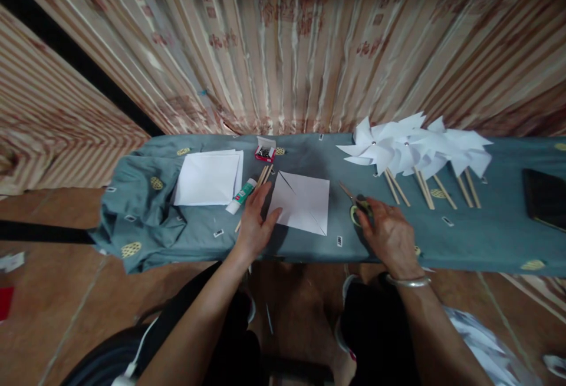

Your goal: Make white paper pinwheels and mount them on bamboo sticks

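Observation:
A square of white paper (305, 203) lies flat in front of me, with slits running in from two of its corners. My left hand (254, 221) is at the paper's left edge, its thumb over the paper and its fingers apart. Beside those fingers are several thin wooden sticks (265, 174) and a green and white glue stick (242, 195). To the right of the paper, my right hand (387, 233) has its fingers closed about the handles of the scissors (354, 202). The scissors' blades point up and left toward the paper.
A stack of white paper (207, 178) lies at the left. Behind the sticks stands an open red box (265, 151) of small metal pieces. White paper pinwheels (411, 141) on sticks overlap at the right, near a dark case (543, 197). A patterned curtain (300, 50) hangs behind.

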Action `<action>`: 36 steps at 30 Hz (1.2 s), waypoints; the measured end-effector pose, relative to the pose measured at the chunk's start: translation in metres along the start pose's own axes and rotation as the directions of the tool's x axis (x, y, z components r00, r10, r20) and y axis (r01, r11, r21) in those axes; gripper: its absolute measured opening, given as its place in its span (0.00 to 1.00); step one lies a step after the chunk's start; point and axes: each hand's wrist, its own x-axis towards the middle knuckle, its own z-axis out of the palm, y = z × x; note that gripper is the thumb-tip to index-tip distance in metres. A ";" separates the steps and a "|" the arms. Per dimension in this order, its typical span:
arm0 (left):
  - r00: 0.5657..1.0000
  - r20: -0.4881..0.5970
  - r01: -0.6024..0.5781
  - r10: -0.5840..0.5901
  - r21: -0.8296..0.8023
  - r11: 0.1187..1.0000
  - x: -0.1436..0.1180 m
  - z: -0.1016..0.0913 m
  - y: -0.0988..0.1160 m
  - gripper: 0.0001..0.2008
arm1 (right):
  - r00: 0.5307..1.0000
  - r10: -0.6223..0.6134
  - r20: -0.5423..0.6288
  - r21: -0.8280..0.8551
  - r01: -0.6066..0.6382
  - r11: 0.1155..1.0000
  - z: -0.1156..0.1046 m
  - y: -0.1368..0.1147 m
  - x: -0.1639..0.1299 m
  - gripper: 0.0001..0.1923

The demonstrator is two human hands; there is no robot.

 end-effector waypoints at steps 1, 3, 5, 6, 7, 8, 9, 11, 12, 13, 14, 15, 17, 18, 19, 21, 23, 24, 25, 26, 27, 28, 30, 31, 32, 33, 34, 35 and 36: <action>1.000 -0.016 -0.005 0.006 0.022 1.000 0.001 -0.004 -0.001 0.26 | 1.000 0.000 -0.010 0.008 0.000 1.000 0.000 0.000 0.000 0.20; 0.999 -0.037 -0.009 0.012 0.065 0.998 0.004 -0.010 -0.003 0.23 | 1.000 -0.011 -0.027 0.024 0.012 1.000 0.001 0.000 0.000 0.20; 0.999 -0.027 -0.021 0.024 0.097 0.995 0.004 -0.011 -0.004 0.21 | 0.999 -0.026 -0.046 0.038 0.028 0.999 0.002 0.000 0.000 0.19; 0.999 -0.012 -0.033 0.035 0.107 0.994 0.004 -0.011 -0.003 0.20 | 0.998 -0.034 -0.059 0.045 0.037 0.998 0.004 0.000 0.000 0.19; 0.999 0.011 -0.050 0.049 0.112 0.992 0.003 -0.009 -0.003 0.20 | 0.996 -0.041 -0.076 0.052 0.045 0.998 0.005 -0.001 0.000 0.18; 0.997 0.035 -0.070 0.066 0.115 0.991 0.001 -0.006 -0.002 0.19 | 0.994 -0.047 -0.097 0.059 0.053 0.997 0.006 -0.002 0.000 0.18; 0.994 0.062 -0.092 0.086 0.116 0.989 0.000 -0.002 -0.001 0.19 | 0.991 -0.053 -0.120 0.067 0.062 0.996 0.008 -0.003 0.001 0.18; 0.987 0.104 -0.136 0.124 0.116 0.984 -0.003 0.005 0.003 0.18 | 0.985 -0.068 -0.160 0.088 0.083 0.993 0.011 -0.008 0.003 0.17; 0.982 0.126 -0.154 0.140 0.113 0.982 -0.004 0.008 0.004 0.18 | 0.982 -0.076 -0.173 0.103 0.095 0.990 0.013 -0.011 0.004 0.17; 0.978 0.142 -0.168 0.152 0.109 0.980 -0.004 0.010 0.006 0.17 | 0.980 -0.085 -0.181 0.121 0.108 0.987 0.014 -0.014 0.006 0.17; 0.975 0.156 -0.177 0.159 0.105 0.979 -0.005 0.012 0.008 0.17 | 0.978 -0.095 -0.188 0.142 0.123 0.982 0.016 -0.019 0.007 0.16; 0.972 0.166 -0.182 0.164 0.102 0.978 -0.005 0.013 0.009 0.17 | 0.976 -0.106 -0.191 0.162 0.138 0.977 0.017 -0.023 0.008 0.16; 0.970 0.178 -0.184 0.164 0.102 0.978 -0.005 0.014 0.012 0.17 | 0.972 -0.125 -0.199 0.205 0.166 0.965 0.020 -0.032 0.011 0.16; 0.970 0.179 -0.182 0.161 0.106 0.978 -0.005 0.013 0.013 0.17 | 0.970 -0.133 -0.204 0.225 0.179 0.958 0.021 -0.036 0.012 0.16; 0.970 0.182 -0.181 0.159 0.111 0.977 -0.006 0.013 0.014 0.17 | 0.968 -0.141 -0.209 0.244 0.191 0.951 0.022 -0.040 0.014 0.16; 0.969 0.185 -0.186 0.161 0.123 0.975 -0.006 0.012 0.014 0.17 | 0.964 -0.152 -0.219 0.278 0.211 0.937 0.024 -0.047 0.015 0.17; 0.968 0.181 -0.203 0.176 0.143 0.969 -0.004 0.008 0.012 0.16 | 0.963 -0.156 -0.221 0.305 0.220 0.927 0.026 -0.053 0.016 0.17; 0.968 0.169 -0.213 0.185 0.162 0.964 -0.002 0.004 0.009 0.15 | 0.963 -0.156 -0.221 0.316 0.222 0.922 0.027 -0.055 0.016 0.17; 0.970 0.148 -0.221 0.195 0.186 0.957 0.001 -0.001 0.006 0.15 | 0.962 -0.156 -0.223 0.325 0.224 0.919 0.027 -0.057 0.017 0.18; 0.973 0.113 -0.221 0.201 0.219 0.950 0.004 -0.007 0.002 0.15 | 0.962 -0.159 -0.224 0.332 0.228 0.915 0.028 -0.059 0.017 0.17; 0.977 0.083 -0.214 0.199 0.257 0.942 0.008 -0.015 -0.002 0.15 | 0.961 -0.161 -0.225 0.337 0.232 0.912 0.028 -0.061 0.017 0.17; 0.980 0.045 -0.199 0.195 0.294 0.935 0.012 -0.023 -0.006 0.15 | 0.960 -0.164 -0.225 0.341 0.235 0.910 0.029 -0.062 0.018 0.17; 0.986 -0.036 -0.136 0.161 0.373 0.918 0.019 -0.040 -0.015 0.14 | 0.960 -0.168 -0.223 0.348 0.239 0.907 0.029 -0.063 0.018 0.17; 0.989 -0.044 -0.110 0.141 0.412 0.904 0.022 -0.047 -0.018 0.14 | 0.961 -0.169 -0.221 0.352 0.240 0.905 0.029 -0.064 0.018 0.17; 0.992 -0.040 -0.090 0.121 0.451 0.888 0.023 -0.053 -0.022 0.15 | 0.961 -0.170 -0.219 0.358 0.241 0.902 0.029 -0.064 0.019 0.17; 0.994 -0.034 -0.076 0.106 0.489 0.869 0.024 -0.058 -0.024 0.15 | 0.961 -0.170 -0.219 0.364 0.242 0.899 0.029 -0.064 0.019 0.16; 0.996 -0.019 -0.068 0.092 0.522 0.850 0.024 -0.061 -0.026 0.15 | 0.961 -0.170 -0.219 0.370 0.244 0.896 0.030 -0.064 0.019 0.16; 0.997 -0.001 -0.066 0.080 0.552 0.831 0.024 -0.062 -0.028 0.16 | 0.960 -0.172 -0.219 0.375 0.246 0.894 0.030 -0.064 0.019 0.16; 0.997 0.017 -0.066 0.069 0.580 0.812 0.024 -0.063 -0.028 0.16 | 0.960 -0.174 -0.218 0.378 0.247 0.892 0.030 -0.064 0.018 0.16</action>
